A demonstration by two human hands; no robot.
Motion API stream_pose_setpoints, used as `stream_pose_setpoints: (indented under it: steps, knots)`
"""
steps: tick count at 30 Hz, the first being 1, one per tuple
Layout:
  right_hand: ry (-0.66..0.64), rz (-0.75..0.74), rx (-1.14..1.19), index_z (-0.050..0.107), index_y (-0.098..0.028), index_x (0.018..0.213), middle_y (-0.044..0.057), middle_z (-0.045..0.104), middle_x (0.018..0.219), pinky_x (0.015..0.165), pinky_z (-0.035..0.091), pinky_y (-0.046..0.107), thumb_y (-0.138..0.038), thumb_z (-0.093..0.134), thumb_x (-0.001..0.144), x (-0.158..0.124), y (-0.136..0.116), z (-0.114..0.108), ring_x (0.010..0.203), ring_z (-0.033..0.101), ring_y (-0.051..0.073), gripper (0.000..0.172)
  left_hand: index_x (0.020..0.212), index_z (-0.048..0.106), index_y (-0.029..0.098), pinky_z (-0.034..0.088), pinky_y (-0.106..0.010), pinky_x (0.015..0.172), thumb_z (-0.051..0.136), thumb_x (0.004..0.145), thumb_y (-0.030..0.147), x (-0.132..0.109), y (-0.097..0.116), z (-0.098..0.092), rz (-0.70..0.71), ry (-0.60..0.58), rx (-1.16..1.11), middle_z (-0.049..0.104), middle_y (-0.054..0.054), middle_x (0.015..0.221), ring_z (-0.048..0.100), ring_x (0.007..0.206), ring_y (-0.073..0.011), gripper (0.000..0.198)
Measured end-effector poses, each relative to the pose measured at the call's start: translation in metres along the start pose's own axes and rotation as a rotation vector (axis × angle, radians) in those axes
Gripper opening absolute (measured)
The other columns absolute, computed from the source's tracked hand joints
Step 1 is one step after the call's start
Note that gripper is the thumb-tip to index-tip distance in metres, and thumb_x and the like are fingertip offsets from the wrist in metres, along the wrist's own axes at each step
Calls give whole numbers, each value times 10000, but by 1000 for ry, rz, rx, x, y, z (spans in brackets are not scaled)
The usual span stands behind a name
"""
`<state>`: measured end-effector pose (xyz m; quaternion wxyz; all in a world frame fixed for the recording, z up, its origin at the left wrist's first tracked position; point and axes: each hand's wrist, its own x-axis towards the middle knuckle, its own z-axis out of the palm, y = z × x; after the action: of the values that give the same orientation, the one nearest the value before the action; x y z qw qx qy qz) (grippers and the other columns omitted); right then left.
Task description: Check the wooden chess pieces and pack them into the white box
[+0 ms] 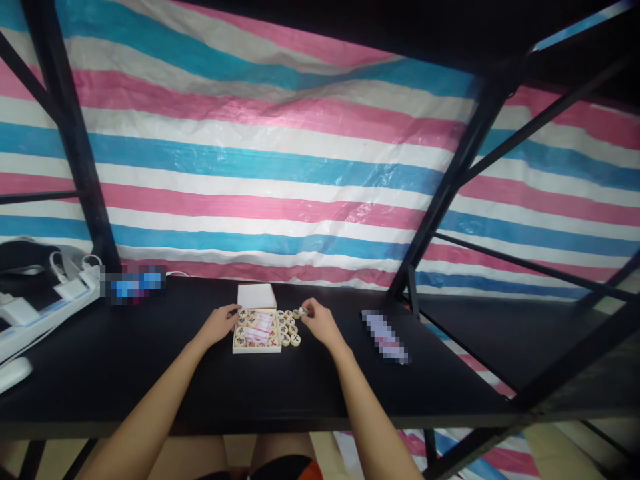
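A shallow white box (257,350) of round Chinese chess pieces lies on the black table, with its white lid (257,296) tilted up behind it. On top of the pieces rests a crumpled white and pink wrapper (257,330). My left hand (221,327) is closed at the box's left side, fingertips on its far left corner. To the right of the box, several loose chess pieces (291,338) stand in short rows and touch one another. My right hand (320,323) pinches one chess piece (303,311) at the far end of these rows.
At the left are a white power strip (45,320) with plugged-in chargers and a white mouse-like object (15,375). Blurred items lie at the back left (135,285) and on the right (385,337). Black metal frame bars (435,207) and a striped sheet (270,167) enclose the table.
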<state>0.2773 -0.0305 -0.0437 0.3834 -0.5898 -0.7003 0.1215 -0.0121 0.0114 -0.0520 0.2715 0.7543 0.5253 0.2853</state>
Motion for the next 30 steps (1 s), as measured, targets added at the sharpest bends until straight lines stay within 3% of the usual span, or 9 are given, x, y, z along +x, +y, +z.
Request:
stream_pose_setpoints:
  steps: [3, 7, 13, 15, 18, 21, 25, 30]
  knots:
    - [-24, 58, 27, 570, -188, 842, 6, 646, 781, 730, 473, 285, -100, 510, 668, -4, 33, -2, 733, 625, 160, 204, 1149, 621, 110, 450, -263, 652, 447, 787, 336, 1, -2, 1, -3, 4, -12, 682, -18, 575, 668, 647, -221, 461]
    - [-31, 68, 65, 578, -197, 951, 21, 641, 912, 714, 503, 250, -63, 490, 660, -10, 47, 11, 795, 654, 143, 332, 1154, 615, 102, 454, -267, 656, 449, 786, 342, 0, -3, 1, -5, -3, -26, 681, -21, 579, 669, 649, -222, 470]
    - [-4, 22, 72, 587, -175, 1021, 71, 578, 1082, 715, 530, 251, -25, 452, 671, -9, 48, 18, 778, 665, 124, 404, 1162, 609, 82, 456, -276, 663, 433, 787, 356, -2, 1, 0, -3, 5, -22, 683, -28, 569, 667, 642, -228, 497]
    - [3, 4, 45, 591, -160, 1062, 101, 576, 1127, 783, 523, 291, -11, 430, 689, -8, 48, 18, 800, 665, 137, 433, 1156, 616, 91, 457, -272, 662, 437, 783, 357, -2, 1, -1, -2, 6, -22, 688, -26, 575, 668, 644, -226, 492]
    - [1, -39, -5, 594, -148, 1132, 131, 557, 1229, 945, 445, 353, 15, 426, 694, -4, 46, 21, 996, 620, 184, 497, 1156, 617, 91, 459, -266, 655, 443, 781, 355, -1, -1, -1, -6, 5, -27, 695, -28, 589, 668, 646, -221, 490]
    - [-34, -87, -41, 607, -167, 1155, 97, 612, 1188, 993, 403, 356, 26, 432, 699, 0, 45, 23, 1092, 569, 195, 525, 1162, 610, 82, 459, -268, 657, 444, 784, 351, 1, -4, 1, -9, 3, -31, 695, -32, 594, 667, 645, -219, 493]
    - [-57, -120, -72, 631, -186, 1128, 66, 656, 1111, 953, 431, 346, 20, 425, 712, 0, 45, 23, 1006, 603, 185, 509, 1165, 609, 90, 458, -271, 664, 453, 786, 360, 2, -6, 2, -5, 8, -35, 692, -30, 595, 666, 653, -223, 491]
    - [19, -131, -113, 596, -167, 1155, 95, 600, 1134, 937, 427, 355, 17, 390, 743, -4, 30, 17, 1042, 554, 195, 496, 1175, 605, 89, 455, -268, 658, 450, 784, 365, 0, -4, 1, -1, 20, -33, 686, -27, 587, 662, 643, -220, 504]
